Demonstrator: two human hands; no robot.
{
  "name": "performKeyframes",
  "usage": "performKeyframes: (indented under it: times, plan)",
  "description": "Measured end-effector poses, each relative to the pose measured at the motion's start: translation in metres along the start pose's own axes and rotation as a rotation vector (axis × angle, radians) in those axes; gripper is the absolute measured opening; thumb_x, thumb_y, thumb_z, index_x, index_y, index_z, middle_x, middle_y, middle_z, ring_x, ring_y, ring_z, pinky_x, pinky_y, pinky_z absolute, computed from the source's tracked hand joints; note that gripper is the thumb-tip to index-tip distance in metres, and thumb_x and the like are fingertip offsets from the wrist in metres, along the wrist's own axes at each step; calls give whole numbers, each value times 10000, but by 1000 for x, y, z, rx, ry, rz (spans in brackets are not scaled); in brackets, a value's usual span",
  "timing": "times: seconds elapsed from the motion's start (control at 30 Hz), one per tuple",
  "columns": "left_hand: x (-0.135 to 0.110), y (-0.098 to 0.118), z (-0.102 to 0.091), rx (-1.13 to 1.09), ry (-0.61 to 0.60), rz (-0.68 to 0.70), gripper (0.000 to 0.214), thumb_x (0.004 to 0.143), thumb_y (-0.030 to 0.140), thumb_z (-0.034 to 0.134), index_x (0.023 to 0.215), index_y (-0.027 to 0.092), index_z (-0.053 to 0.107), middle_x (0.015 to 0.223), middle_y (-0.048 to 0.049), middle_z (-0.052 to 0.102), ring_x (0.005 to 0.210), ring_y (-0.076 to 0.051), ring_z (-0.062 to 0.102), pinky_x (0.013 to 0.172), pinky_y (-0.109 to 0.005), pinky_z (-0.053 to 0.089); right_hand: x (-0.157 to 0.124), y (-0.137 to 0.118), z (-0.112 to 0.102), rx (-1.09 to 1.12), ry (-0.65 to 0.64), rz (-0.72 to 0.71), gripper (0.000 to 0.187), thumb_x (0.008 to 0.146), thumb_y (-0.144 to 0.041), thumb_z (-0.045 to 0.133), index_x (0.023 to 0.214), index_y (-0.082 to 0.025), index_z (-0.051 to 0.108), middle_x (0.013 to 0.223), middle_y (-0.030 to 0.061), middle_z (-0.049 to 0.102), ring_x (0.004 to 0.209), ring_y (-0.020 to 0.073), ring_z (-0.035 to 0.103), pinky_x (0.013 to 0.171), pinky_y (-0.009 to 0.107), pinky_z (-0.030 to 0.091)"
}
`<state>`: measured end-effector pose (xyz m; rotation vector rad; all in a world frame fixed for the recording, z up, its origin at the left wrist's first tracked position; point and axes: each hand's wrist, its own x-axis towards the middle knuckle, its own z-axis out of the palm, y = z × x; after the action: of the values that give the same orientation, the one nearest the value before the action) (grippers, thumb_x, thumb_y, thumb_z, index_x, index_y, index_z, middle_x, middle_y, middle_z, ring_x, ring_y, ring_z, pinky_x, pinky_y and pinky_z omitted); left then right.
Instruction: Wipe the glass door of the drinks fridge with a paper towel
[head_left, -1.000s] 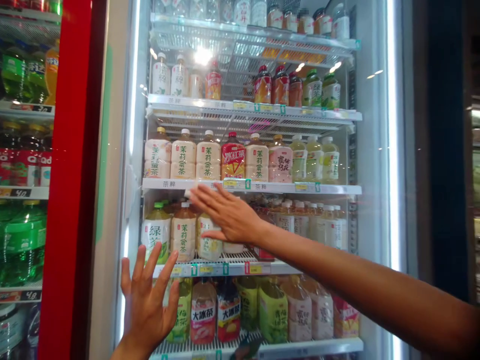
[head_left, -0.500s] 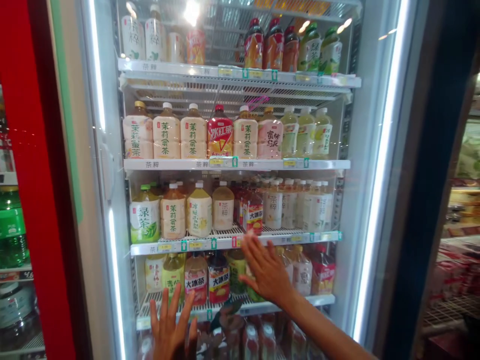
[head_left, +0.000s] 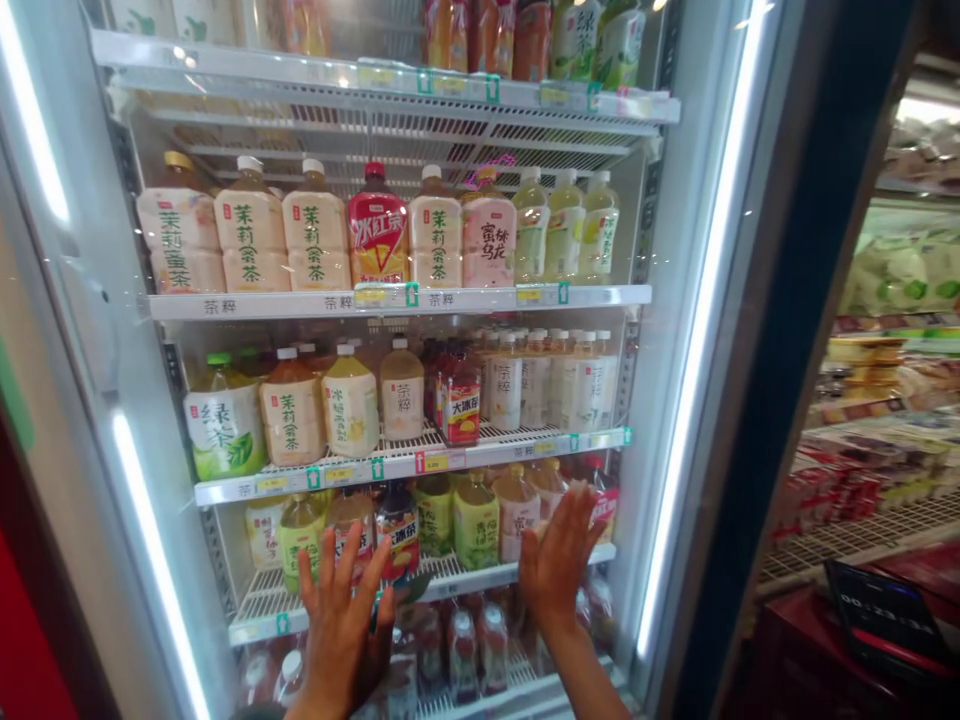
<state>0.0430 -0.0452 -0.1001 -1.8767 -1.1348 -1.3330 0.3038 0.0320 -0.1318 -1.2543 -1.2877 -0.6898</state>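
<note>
My left hand (head_left: pixel 341 625) and my right hand (head_left: pixel 559 555) are both raised with fingers spread, palms towards the glass door of a drinks cooler (head_left: pixel 675 400). Both seem pressed against the glass and grip nothing. Behind the left fingers stands a bottle of Da Bing Cha iced tea (head_left: pixel 397 530). A green-labelled bottle (head_left: pixel 476 525) stands between my hands, and a pale-labelled bottle (head_left: pixel 517 515) is just beside the right fingers. A red iced tea bottle (head_left: pixel 379 235) stands on a higher shelf.
White wire shelves hold rows of tea bottles behind the glass, and a metal shelf edge (head_left: pixel 397 300) has price tags. To the right is a shop shelf of packaged goods (head_left: pixel 892 270). A dark screen showing digits (head_left: pixel 881 615) lies at lower right.
My right hand has dropped from the middle shelf to the lower shelf level. My left hand has shifted right. The view has moved closer and rightward, pushing the red panel out at left.
</note>
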Motion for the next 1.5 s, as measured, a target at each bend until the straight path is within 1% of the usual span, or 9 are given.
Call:
performKeyframes:
  times: [0.23, 0.37, 0.47, 0.67, 0.87, 1.07, 1.17, 1.37, 1.5]
  plan:
    - [5, 8, 31, 74, -5, 11, 743, 902, 223, 668, 1548, 405, 351, 1702, 45, 205, 1602, -277, 90, 1296, -598, -25, -29, -18, 7, 9, -98, -282, 745, 1043, -439, 287, 1629, -39, 59, 1714, 195, 75, 1596, 358, 66, 1235, 705, 151]
    - [1, 2, 41, 97, 46, 52, 719, 903, 242, 665, 1542, 392, 370, 1691, 40, 222, 1599, -257, 115, 1303, -572, -15, -7, 23, -2, 48, 5, 76, 686, 1053, -333, 282, 1640, -110, 6, 1715, 198, 57, 1595, 371, 39, 1189, 794, 90]
    - [-2, -1, 43, 96, 70, 48, 725, 891, 231, 673, 1533, 404, 385, 1679, 61, 248, 1596, -244, 138, 1310, -558, 12, -13, 10, 0, 96, 45, 188, 687, 1046, -308, 278, 1639, -105, -2, 1713, 208, 20, 1590, 398, 22, 1167, 823, 104]
    - [-7, -5, 44, 60, 87, 66, 670, 894, 251, 659, 1510, 393, 435, 1657, 69, 302, 1587, -235, 178, 1316, -533, 20, -49, -26, 11, 128, -163, -263, 768, 1018, -491, 352, 1645, -110, 126, 1678, 184, 236, 1569, 399, 174, 1233, 732, 199]
    - [-7, -7, 44, 29, 78, 57, 696, 889, 235, 649, 1519, 409, 411, 1653, 80, 304, 1586, -224, 181, 1315, -532, 17, 1, 48, -2, 36, 146, 201, 655, 1057, -313, 249, 1652, -236, -14, 1720, 126, 26, 1583, 386, 42, 1209, 786, 79]
    - [-8, -7, 44, 44, 60, 39, 717, 883, 247, 663, 1524, 426, 397, 1637, 52, 368, 1585, -219, 184, 1313, -539, 28, -43, -46, 10, 135, -101, -92, 749, 1029, -476, 339, 1643, -104, 127, 1676, 221, 221, 1522, 487, 251, 1135, 787, 326]
    - [-9, -7, 44, 52, 76, 49, 709, 877, 244, 665, 1519, 412, 416, 1605, 18, 435, 1581, -230, 202, 1309, -552, 47, -46, -48, 8, 86, -176, -287, 774, 1018, -465, 402, 1639, -97, 124, 1675, 213, 233, 1551, 439, 205, 1167, 774, 274]
    - [-12, -7, 45, 51, 53, 20, 635, 865, 227, 672, 1458, 390, 514, 1530, -16, 540, 1571, -256, 238, 1302, -572, 72, -15, 3, 0, 47, 64, 278, 642, 1055, -260, 252, 1645, -139, 28, 1711, 186, 82, 1593, 357, 65, 1191, 795, 133]
    - [-13, -7, 46, 37, 62, 25, 573, 866, 244, 676, 1414, 369, 565, 1490, -28, 581, 1575, -251, 228, 1303, -562, 65, -56, -50, 17, 41, -41, 20, 681, 1026, -242, 301, 1636, -67, 54, 1702, 219, 99, 1582, 403, 83, 1189, 773, 225]
